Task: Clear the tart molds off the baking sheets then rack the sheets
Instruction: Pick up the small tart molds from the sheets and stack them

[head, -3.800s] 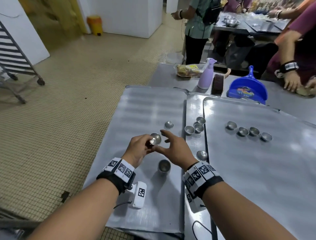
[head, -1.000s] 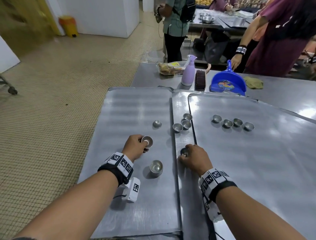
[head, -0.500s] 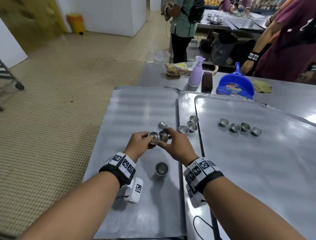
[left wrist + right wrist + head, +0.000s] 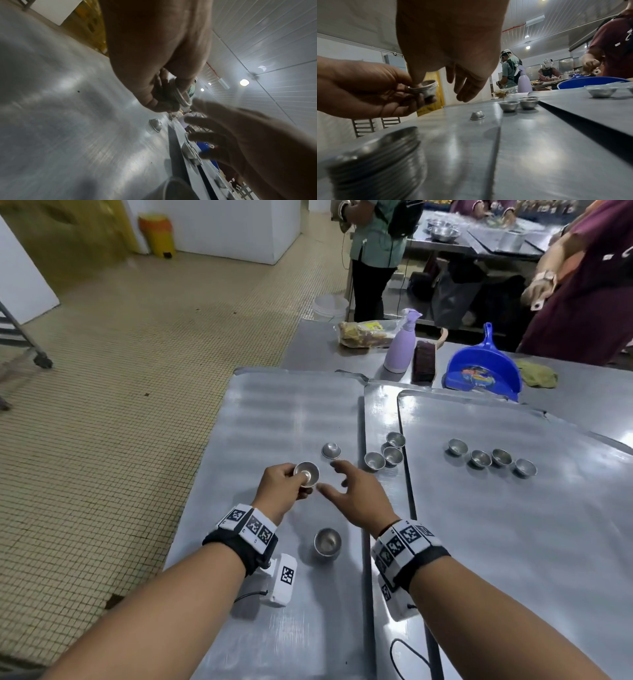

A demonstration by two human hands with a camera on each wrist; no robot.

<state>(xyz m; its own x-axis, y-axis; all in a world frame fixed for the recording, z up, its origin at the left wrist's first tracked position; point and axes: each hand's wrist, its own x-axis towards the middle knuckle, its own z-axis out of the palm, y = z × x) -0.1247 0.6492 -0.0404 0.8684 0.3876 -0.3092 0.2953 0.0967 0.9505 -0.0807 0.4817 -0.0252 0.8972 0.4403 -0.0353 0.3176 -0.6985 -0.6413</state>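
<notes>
You're mid-collection: your left hand (image 4: 281,491) pinches a small stack of molds (image 4: 306,473), your right hand (image 4: 356,494) hangs spread and empty. Reach next for the upturned mold (image 4: 331,450) at 12 o'clock on the left sheet (image 4: 274,412), then the trio at 1.

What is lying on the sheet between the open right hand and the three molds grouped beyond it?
Only one upturned mold, nearer the right hand; the sheet up to the three molds is otherwise bare, in the right wrist view.
</notes>
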